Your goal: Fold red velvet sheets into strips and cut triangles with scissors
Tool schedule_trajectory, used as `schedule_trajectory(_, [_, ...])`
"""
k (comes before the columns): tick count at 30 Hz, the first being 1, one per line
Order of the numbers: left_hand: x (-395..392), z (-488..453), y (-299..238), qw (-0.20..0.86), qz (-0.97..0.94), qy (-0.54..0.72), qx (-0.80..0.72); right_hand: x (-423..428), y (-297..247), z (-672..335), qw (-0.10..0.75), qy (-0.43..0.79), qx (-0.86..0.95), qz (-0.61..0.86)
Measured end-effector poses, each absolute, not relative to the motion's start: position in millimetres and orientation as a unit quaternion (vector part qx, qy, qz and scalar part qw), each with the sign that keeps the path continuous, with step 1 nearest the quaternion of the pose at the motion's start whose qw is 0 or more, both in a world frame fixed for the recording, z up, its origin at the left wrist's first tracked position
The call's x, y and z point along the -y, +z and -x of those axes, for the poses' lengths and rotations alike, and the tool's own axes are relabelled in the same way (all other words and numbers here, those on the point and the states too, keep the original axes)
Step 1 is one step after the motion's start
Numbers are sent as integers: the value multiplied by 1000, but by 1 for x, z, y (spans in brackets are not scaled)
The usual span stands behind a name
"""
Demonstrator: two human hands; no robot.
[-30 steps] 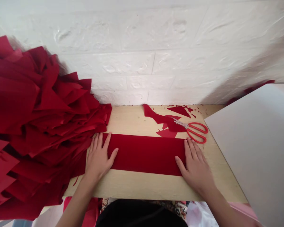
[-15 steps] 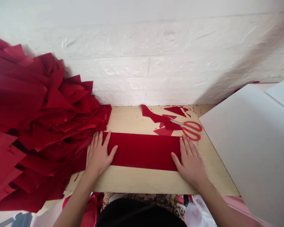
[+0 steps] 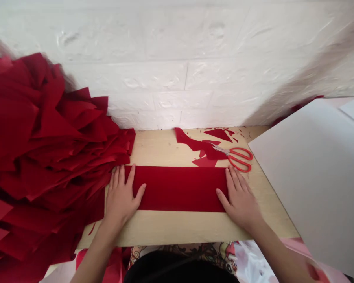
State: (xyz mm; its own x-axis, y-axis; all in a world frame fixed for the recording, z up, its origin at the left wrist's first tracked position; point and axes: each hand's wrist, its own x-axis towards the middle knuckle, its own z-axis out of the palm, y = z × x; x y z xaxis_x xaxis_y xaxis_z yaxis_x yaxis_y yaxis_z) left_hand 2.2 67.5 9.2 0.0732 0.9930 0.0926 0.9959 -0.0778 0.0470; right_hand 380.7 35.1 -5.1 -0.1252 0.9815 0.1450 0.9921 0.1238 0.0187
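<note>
A flat strip of dark red fabric [image 3: 179,189] lies lengthwise on the pale wooden table [image 3: 183,228]. On its left end rests my left hand [image 3: 124,194], palm down with the thumb spread away from the fingers. My right hand [image 3: 239,196] lies flat over the right end, its thumb on the strip and its fingers stretched forward. Just beyond my right fingertips is a pair of scissors [image 3: 238,158] with orange-red handles, its blades partly open on red scraps [image 3: 208,153]. What lies under my palms is hidden.
At the left, a tall heap of red fabric pieces [image 3: 56,157] reaches close to my left hand. A large white board or box [image 3: 315,169] stands at the right. Behind the table is a white brick-patterned wall [image 3: 165,74]. Small red cuttings [image 3: 218,135] lie along the wall.
The view has shifted slightly. The strip lies a little straighter, and both hands remain flat on its ends, slightly farther apart. The scissors and scraps stay in place.
</note>
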Motion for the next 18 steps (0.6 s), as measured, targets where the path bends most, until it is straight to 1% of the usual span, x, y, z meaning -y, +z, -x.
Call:
schedule_trajectory(5, [-69,-2,12,4,727,-54,685,-36,0,-379,38,-42,753,655])
schedule_trajectory(11, [-70,-2,11,2,729,-68,681,-37,1,-378,57,-67,758,647])
schedule_trajectory(18, [-69,-4,10,9,720,-75,689,-35,-3,-381,58,-72,759,644])
